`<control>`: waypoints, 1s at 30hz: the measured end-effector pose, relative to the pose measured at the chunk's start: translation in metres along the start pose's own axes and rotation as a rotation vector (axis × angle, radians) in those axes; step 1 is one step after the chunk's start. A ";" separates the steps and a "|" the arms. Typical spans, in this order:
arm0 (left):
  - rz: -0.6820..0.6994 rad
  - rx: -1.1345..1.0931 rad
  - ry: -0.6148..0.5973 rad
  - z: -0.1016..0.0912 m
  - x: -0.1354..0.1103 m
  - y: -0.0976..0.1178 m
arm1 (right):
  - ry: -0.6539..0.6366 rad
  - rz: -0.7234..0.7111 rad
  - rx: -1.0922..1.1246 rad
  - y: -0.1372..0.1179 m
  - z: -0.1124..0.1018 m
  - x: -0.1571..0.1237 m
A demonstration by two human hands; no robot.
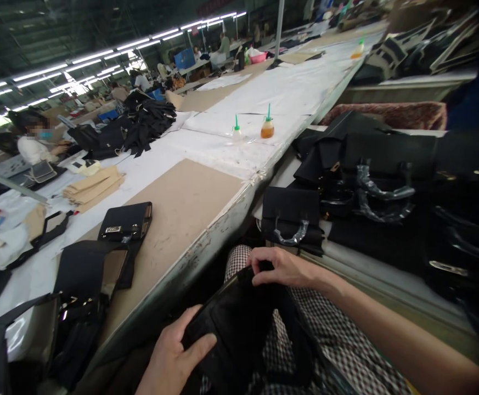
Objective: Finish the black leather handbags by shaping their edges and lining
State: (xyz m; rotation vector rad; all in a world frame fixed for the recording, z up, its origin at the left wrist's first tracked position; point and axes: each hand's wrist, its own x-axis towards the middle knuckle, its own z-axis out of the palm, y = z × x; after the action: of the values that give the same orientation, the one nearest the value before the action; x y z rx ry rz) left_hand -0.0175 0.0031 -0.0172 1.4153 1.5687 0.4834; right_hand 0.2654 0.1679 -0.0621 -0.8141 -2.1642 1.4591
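A black handbag (239, 318) lies across my lap, over checked trousers. My left hand (173, 356) grips its near left edge, thumb on top and fingers wrapped under. At the bag's far upper edge my right hand (282, 269) is closed on the rim, fingers curled over it. Both hands are below the long worktable's edge (206, 241).
On the table: a brown board (190, 203), a black bag with a metal clasp (126, 222), black panels and a strap (83, 269), and two glue bottles (267, 127). Finished black bags (371, 181) fill the shelf on the right. A person (37, 145) sits at far left.
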 end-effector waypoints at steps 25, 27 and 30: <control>-0.073 -0.302 0.009 0.006 0.035 0.003 | 0.459 0.182 -0.026 0.021 0.050 -0.012; -0.022 -0.178 -0.045 -0.001 0.042 0.009 | 0.472 0.187 -0.036 0.017 0.052 -0.013; 0.039 0.024 -0.062 -0.007 0.051 0.015 | 0.480 0.197 -0.035 0.013 0.052 -0.016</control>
State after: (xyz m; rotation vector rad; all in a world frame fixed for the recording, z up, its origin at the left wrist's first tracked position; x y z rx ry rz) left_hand -0.0095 0.0562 -0.0208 1.4681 1.5044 0.4410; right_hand 0.2480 0.1254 -0.0938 -1.2720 -1.7884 1.1606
